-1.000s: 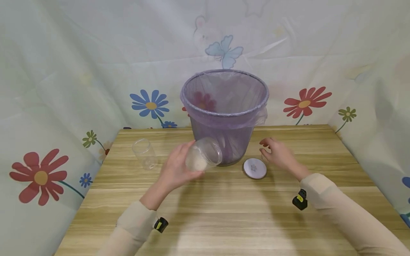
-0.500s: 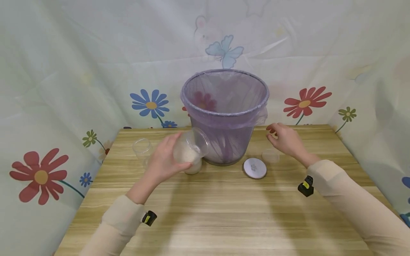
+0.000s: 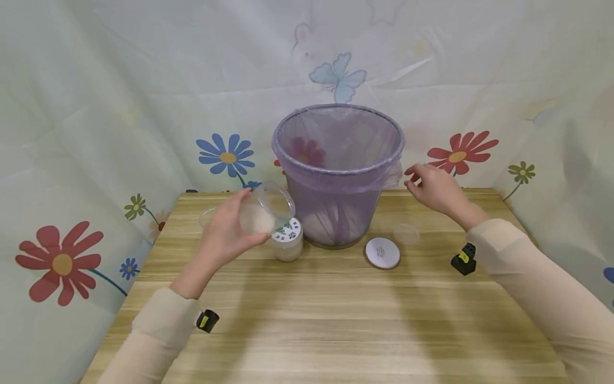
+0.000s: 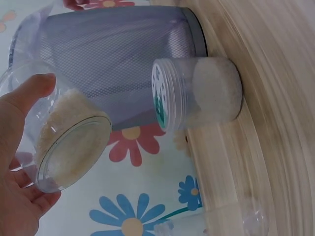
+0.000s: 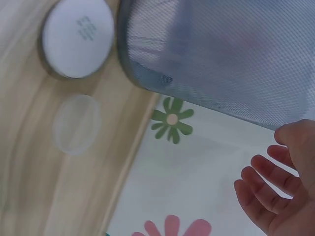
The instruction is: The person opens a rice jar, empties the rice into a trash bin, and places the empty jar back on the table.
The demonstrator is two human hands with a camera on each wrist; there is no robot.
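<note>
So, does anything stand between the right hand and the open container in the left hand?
Yes, the purple-lined mesh bin stands between the right hand and the tilted open container gripped by the left hand. The lidded jar stands lower, beside the bin.

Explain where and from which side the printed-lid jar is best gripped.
Grip the printed-lid jar round its clear wall, probably from the near side: it is an upright cylinder, with the mesh bin at its right, the open jar in the left hand above its left.

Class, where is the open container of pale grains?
In the head view, the container is tilted in the left hand, left of the mesh bin.
</note>
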